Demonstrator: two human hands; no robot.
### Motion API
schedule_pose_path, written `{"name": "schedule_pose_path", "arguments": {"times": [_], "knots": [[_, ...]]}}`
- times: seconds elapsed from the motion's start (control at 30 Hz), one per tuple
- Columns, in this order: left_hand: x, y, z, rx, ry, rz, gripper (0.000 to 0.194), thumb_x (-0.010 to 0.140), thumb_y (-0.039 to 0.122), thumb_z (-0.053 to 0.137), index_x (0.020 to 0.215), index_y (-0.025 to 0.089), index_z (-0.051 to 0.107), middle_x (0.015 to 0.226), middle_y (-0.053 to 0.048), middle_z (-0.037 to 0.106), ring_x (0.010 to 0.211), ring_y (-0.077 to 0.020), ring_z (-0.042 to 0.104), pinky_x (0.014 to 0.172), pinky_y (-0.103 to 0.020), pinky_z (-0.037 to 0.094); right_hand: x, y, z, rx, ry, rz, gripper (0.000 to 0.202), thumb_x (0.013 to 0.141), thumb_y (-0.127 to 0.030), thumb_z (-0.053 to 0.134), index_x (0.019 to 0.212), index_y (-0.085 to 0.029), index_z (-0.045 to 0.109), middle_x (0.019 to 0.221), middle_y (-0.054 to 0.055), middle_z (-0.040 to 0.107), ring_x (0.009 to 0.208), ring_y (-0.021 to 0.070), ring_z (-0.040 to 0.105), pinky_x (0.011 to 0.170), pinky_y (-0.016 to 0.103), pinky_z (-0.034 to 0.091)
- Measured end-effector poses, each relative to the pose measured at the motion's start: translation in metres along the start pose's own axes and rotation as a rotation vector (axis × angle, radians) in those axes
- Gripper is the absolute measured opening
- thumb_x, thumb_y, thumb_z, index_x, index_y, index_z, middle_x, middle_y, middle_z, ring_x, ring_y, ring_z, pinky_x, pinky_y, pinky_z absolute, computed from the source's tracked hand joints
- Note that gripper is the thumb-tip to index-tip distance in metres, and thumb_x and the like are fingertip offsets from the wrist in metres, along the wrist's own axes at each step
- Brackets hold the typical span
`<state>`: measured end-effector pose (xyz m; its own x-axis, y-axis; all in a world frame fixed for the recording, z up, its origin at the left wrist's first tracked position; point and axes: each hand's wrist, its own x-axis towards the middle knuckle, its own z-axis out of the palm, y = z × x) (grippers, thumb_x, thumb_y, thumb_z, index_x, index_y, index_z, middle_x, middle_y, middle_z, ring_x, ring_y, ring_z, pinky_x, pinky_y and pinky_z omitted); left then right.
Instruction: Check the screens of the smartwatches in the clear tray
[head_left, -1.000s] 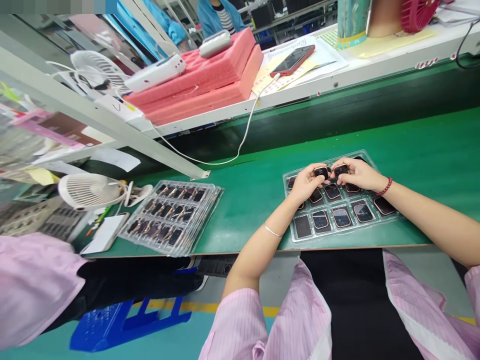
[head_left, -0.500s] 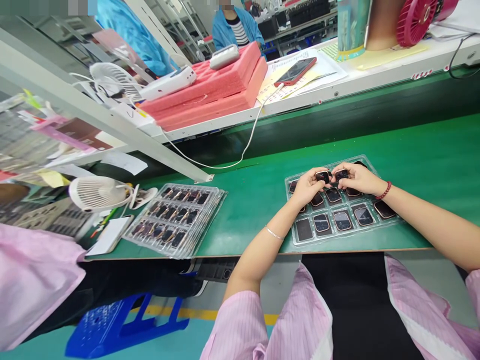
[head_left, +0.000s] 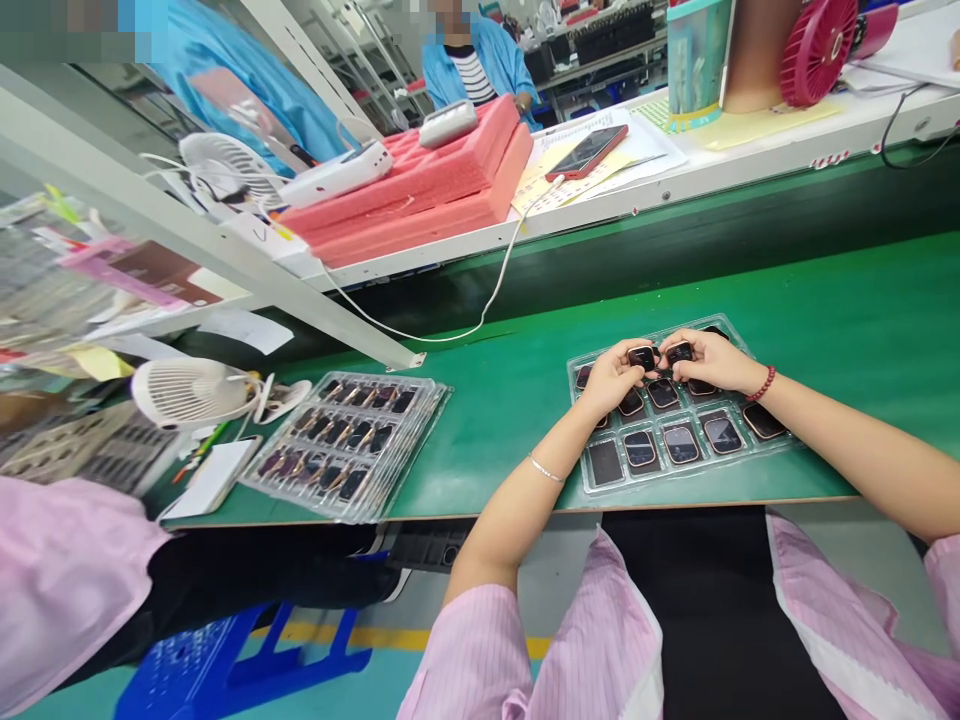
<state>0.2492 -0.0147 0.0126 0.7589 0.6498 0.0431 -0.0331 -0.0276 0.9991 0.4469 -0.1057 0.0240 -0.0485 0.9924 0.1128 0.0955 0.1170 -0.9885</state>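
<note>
Pinched in my left hand (head_left: 613,374) is a smartwatch (head_left: 641,358) with a dark square screen. My right hand (head_left: 711,362) grips a second smartwatch (head_left: 679,353) close beside it. Both are held just above a clear plastic tray (head_left: 592,488) on the green bench. Several dark-faced watches lie in its pockets, among them a watch with a gold-coloured rim (head_left: 681,444) in the near row. The near left pocket (head_left: 606,463) shows no watch. My fingers and palms hide part of the tray's far row.
Left of me stands a stack of clear trays (head_left: 352,430) with several watches. A white fan (head_left: 191,392) and a notepad (head_left: 214,480) are beyond it. On the shelf lie pink foam (head_left: 420,200) and a phone (head_left: 589,152), its white cable hanging down. A co-worker's pink sleeve (head_left: 67,580) is at far left.
The camera view has shifted slightly. Both hands still hold their watches over the tray, the screens tilted a little differently.
</note>
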Motion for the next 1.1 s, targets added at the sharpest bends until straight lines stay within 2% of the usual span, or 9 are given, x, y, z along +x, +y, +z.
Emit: {"name": "schedule_pose_path", "arguments": {"times": [0.27, 0.43, 0.7, 1.1], "knots": [[0.0002, -0.0015, 0.0027, -0.025, 0.019, -0.016, 0.049, 0.071, 0.014, 0.061, 0.121, 0.014, 0.059, 0.107, -0.011, 0.073, 0.079, -0.0171, 0.073, 0.061, -0.022, 0.05, -0.0021, -0.0023, 0.0027, -0.034, 0.011, -0.001, 0.033, 0.07, -0.027, 0.074, 0.101, -0.019, 0.065, 0.09, 0.005, 0.072, 0.069, 0.0175, 0.067, 0.063, 0.032, 0.058], [-0.0011, 0.0018, 0.0035, -0.051, 0.016, -0.017, 0.046, 0.073, 0.012, 0.061, 0.119, 0.015, 0.06, 0.105, -0.011, 0.074, 0.078, -0.0165, 0.073, 0.062, -0.022, 0.049, -0.0023, -0.0012, 0.003, -0.081, 0.012, 0.026, 0.028, 0.074, -0.035, 0.073, 0.096, -0.019, 0.063, 0.084, 0.004, 0.07, 0.058, 0.0163, 0.063, 0.06, 0.035, 0.057], [-0.0008, 0.0029, 0.0039, -0.067, 0.016, -0.034, 0.047, 0.072, 0.01, 0.062, 0.119, 0.014, 0.061, 0.106, -0.011, 0.074, 0.076, -0.0157, 0.073, 0.061, -0.021, 0.048, -0.0028, -0.0021, 0.0043, -0.074, 0.017, 0.04, 0.031, 0.071, -0.028, 0.071, 0.1, -0.021, 0.062, 0.088, 0.004, 0.07, 0.064, 0.0179, 0.064, 0.066, 0.037, 0.058], [-0.0016, 0.0039, 0.0035, -0.072, 0.016, -0.042, 0.045, 0.074, 0.009, 0.06, 0.118, 0.014, 0.06, 0.105, -0.01, 0.074, 0.074, -0.0141, 0.072, 0.061, -0.02, 0.048, -0.0026, -0.0029, 0.0046, -0.075, 0.008, 0.041, 0.03, 0.072, -0.032, 0.07, 0.098, -0.022, 0.061, 0.088, 0.004, 0.07, 0.065, 0.0186, 0.064, 0.066, 0.038, 0.059]]}}
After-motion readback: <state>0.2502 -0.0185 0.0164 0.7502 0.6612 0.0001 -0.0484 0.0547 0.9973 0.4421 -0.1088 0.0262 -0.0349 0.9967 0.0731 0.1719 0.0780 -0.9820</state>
